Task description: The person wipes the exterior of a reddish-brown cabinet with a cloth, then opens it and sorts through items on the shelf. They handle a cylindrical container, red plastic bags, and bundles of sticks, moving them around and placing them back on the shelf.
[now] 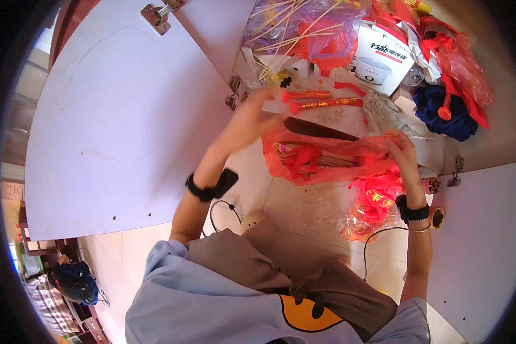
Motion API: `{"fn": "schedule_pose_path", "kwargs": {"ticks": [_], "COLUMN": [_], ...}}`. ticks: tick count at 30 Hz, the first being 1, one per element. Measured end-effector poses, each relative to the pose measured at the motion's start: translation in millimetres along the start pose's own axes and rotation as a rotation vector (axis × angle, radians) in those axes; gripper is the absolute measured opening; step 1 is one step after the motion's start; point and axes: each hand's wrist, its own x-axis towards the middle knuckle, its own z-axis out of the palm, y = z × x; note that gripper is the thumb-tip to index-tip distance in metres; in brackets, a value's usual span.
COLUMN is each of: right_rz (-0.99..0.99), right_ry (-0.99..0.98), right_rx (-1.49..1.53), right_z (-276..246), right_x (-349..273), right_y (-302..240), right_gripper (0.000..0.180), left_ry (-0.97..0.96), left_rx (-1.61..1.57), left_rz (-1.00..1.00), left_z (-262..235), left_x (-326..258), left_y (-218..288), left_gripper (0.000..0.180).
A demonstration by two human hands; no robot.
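A translucent red plastic bag [355, 172] with thin sticks [318, 160] showing inside it stretches across in front of me, at the edge of an opened cabinet. My right hand [404, 153] has its fingers closed on the bag's right end. At the left end, my left hand [247, 123] is raised with thumb and fingers apart, nothing visible between them. Just beyond the bag, two red sticks with gold print [327, 105] lie on the cabinet floor, near the left fingertips. A dark brown strip [321, 129] shows along the bag's far side.
White cabinet doors [114, 126] stand open on both sides. Inside are a white appliance box [378, 60], a purple bag with loose chopsticks [304, 28], dark blue cloth [444, 112] and red plastic bags [458, 63]. More red packaging [375, 198] lies below the bag; black cables [366, 252] run nearby.
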Motion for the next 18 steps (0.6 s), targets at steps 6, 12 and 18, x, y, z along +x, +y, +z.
{"fn": "schedule_pose_path", "kwargs": {"ticks": [6, 12, 18], "right_rz": [0.012, -0.008, -0.015], "right_ry": [-0.077, -0.013, 0.061], "right_rx": [-0.085, -0.047, -0.071], "right_z": [-5, -8, -15], "right_x": [-8, -11, -7], "right_y": [-13, -4, 13], "right_gripper": [0.023, 0.020, 0.015], "left_ry": [0.354, 0.285, 0.266], "left_rx": [0.296, 0.563, 0.636], "left_rz": [0.115, 0.066, 0.015], "left_z": [4, 7, 4], "left_x": [107, 175, 212], "left_y": [-53, -71, -92], "left_gripper": [0.081, 0.091, 0.084]}}
